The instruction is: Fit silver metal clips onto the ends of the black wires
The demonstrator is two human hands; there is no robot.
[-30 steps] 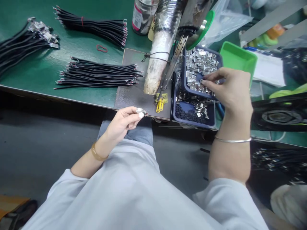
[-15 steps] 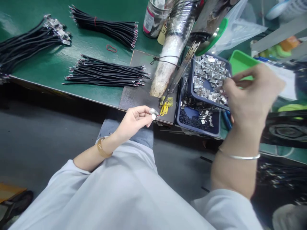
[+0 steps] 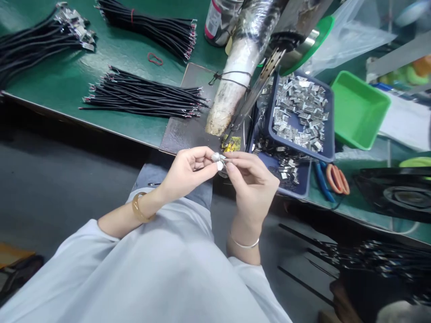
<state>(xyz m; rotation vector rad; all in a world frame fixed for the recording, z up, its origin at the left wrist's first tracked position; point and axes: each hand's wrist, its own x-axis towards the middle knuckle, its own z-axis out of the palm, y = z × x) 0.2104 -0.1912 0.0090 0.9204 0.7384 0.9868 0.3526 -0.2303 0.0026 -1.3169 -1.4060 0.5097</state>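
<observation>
My left hand (image 3: 188, 172) pinches a small silvery metal connector piece (image 3: 216, 157) between thumb and fingers, just off the table's front edge. From the right, the closed fingertips of my right hand (image 3: 252, 181) meet the same spot. Whatever they grip there is too small and too covered to make out. A yellow clip-like piece (image 3: 230, 146) lies on the dark board (image 3: 175, 134) just beyond my fingers. Behind my right hand stand a blue tray of metal parts (image 3: 332, 130) and a lower blue tray (image 3: 305, 186).
Black cut cables (image 3: 144, 94) lie on the green table, with a tied bundle (image 3: 148, 27) and cables with metal ends (image 3: 40, 47) behind. A wrapped tube (image 3: 232, 89) and metal arm (image 3: 256, 94) jut over the board. Rightward are a green tray (image 3: 360, 107) and orange-handled pliers (image 3: 336, 179).
My right hand has come left and down from above the metal-parts tray to my left fingertips. The thin strand seen by it earlier no longer shows there. My left hand has hardly moved.
</observation>
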